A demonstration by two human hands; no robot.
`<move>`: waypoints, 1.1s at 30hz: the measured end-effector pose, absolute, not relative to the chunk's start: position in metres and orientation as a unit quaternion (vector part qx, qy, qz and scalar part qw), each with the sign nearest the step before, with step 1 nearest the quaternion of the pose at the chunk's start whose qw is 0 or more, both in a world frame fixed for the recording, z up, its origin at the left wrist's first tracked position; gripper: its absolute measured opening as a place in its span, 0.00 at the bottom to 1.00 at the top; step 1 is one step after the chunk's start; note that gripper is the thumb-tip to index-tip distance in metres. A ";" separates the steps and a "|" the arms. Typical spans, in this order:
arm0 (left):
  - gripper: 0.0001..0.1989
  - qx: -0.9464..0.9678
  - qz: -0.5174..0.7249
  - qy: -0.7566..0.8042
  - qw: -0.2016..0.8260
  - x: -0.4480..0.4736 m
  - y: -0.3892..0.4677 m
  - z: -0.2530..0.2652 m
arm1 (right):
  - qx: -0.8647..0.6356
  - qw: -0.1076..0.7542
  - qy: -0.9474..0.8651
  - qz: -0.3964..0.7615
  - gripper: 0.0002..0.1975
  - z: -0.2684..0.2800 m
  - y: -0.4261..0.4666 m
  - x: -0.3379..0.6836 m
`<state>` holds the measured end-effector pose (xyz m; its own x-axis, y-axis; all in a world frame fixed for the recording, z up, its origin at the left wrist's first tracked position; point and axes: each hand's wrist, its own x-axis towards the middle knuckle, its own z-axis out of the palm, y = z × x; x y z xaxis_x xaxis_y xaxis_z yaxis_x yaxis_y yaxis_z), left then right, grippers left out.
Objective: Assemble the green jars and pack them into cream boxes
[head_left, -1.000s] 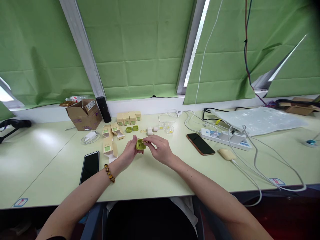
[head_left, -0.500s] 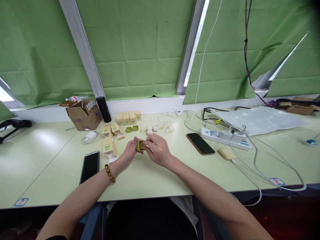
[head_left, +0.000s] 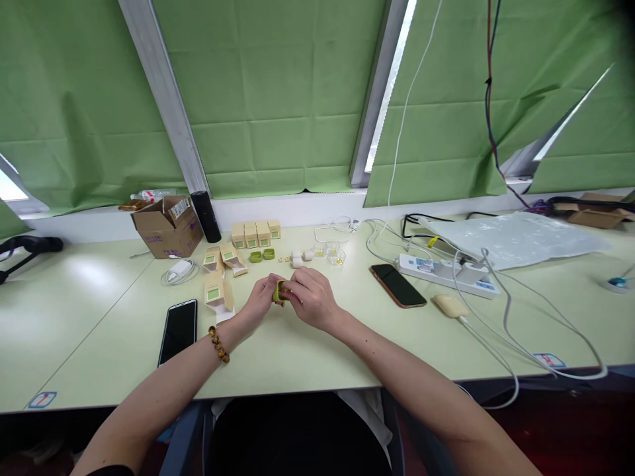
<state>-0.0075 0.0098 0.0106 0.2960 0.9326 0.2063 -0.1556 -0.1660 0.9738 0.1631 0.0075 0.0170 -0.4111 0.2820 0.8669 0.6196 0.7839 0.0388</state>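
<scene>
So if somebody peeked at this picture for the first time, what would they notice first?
Probably the two hands meeting in the middle of the table: the left hand and the right hand pinch a small green case between them. Next, the big green curtains filling the whole window behind. Then the row of little tan boxes at the back, and the black phone lying flat by the left wrist.

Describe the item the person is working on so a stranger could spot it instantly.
On the pale green table, near its middle, the left hand and right hand meet around a small green case. Two similar green cases lie farther back by the row of boxes; only this one is held.
</scene>
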 end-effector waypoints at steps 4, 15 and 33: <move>0.34 0.598 0.489 0.333 0.541 -0.006 0.011 0.009 | -0.269 0.469 -0.824 -0.169 0.14 0.012 0.008 0.161; 0.32 0.570 0.497 0.340 0.560 -0.013 0.017 0.007 | -0.207 0.518 -0.825 -0.090 0.17 0.012 0.013 0.175; 0.17 0.641 0.525 0.388 0.405 -0.017 0.018 0.009 | -0.265 0.629 -0.632 0.367 0.21 0.010 0.031 0.170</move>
<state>-0.0172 0.0182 0.0090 0.1492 0.9217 0.3580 0.0712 -0.3711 0.9259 0.1705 0.0310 0.0098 -0.0682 0.7965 0.6008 -0.1265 0.5904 -0.7971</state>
